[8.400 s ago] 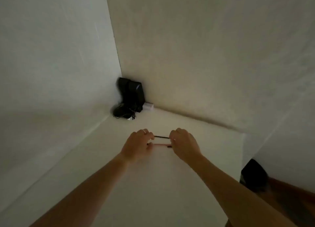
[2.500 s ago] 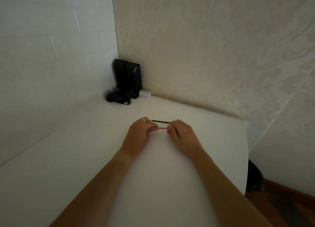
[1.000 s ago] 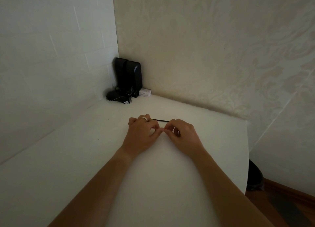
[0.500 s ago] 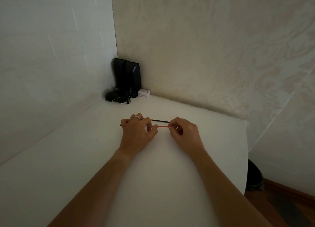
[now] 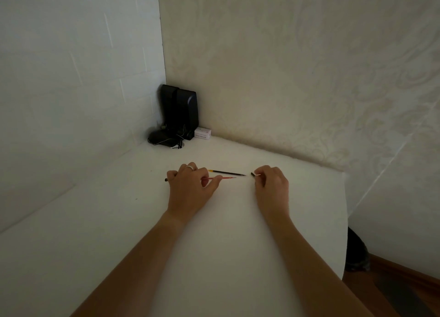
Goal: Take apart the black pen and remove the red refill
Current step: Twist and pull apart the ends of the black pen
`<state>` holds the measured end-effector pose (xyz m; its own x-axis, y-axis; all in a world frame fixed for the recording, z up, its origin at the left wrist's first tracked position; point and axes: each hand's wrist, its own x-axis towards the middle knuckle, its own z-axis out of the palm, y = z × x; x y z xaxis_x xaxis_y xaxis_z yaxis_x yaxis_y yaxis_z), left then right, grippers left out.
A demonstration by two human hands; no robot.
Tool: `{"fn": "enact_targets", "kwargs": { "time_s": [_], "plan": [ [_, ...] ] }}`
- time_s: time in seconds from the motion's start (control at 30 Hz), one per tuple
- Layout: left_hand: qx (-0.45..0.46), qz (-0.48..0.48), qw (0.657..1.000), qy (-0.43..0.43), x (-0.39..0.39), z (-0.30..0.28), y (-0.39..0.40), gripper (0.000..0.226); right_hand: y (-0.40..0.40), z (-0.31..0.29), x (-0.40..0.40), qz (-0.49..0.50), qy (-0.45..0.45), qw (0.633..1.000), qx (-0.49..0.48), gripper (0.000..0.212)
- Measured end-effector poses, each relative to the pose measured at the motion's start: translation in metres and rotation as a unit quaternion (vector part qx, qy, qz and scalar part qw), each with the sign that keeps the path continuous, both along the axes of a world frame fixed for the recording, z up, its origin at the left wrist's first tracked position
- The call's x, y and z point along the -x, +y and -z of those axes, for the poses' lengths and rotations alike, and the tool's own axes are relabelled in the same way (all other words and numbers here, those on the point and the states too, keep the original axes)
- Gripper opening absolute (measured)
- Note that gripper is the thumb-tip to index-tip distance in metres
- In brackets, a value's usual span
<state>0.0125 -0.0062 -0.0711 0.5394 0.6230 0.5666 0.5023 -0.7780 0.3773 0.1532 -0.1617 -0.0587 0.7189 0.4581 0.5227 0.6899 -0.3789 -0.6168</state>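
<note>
Two hands were over the white table (image 5: 238, 257), well apart; L hand (image 5: 190, 188) was closed round the black pen barrel (image 5: 166, 179), only its rear end showing past the knuckles, w/ the red refill (image 5: 225, 178) sticking out to the right from between thumb and forefinger; R hand (image 5: 271, 185) was pinched shut on a small black tip piece (image 5: 252, 174), prob. the unscrewed nose cone, w/ something pale against it, maybe a spring, too small to tell; a second thin black refill w/ yellow end (image 5: 226, 173) lay on the table just beyond the red one, near but apparently not touching; black speakers (image 5: 181, 113) and a small white box (image 5: 202, 133) stood in the far corner, clear of the work.

Judged step in hand: pen opened at the tip, refill exposed but not yet drawn out; approx. past halfway.

Notes for doing it well:
- set the tip piece down flat first, away from the table edge on the R side, so it couldn't roll off; any spring w/ it likewise
- keep L grip firm on the barrel only, not squeezing the refill, else it won't slide
- R thumb and forefinger to take the red refill near its free end; pull straight along the barrel axis, no bending, thin plastic tube prob. kinks easily
- lay it apart from the black refill to avoid mix-up; barrel down last.
</note>
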Motion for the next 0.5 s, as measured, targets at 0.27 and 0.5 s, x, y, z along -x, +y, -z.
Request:
{"fn": "enact_targets", "kwargs": {
  "time_s": [0.27, 0.5],
  "plan": [
    [-0.01, 0.005, 0.999, 0.035, 0.0, 0.0, -0.002, 0.046, 0.011, 0.002, 0.005, -0.046, -0.037, 0.992, 0.114, 0.026],
    [-0.009, 0.007, 0.998, 0.055, 0.0, -0.001, -0.003, 0.042, 0.01, 0.003, 0.004, -0.06, -0.044, 0.99, 0.122, 0.03]
  ]
}}
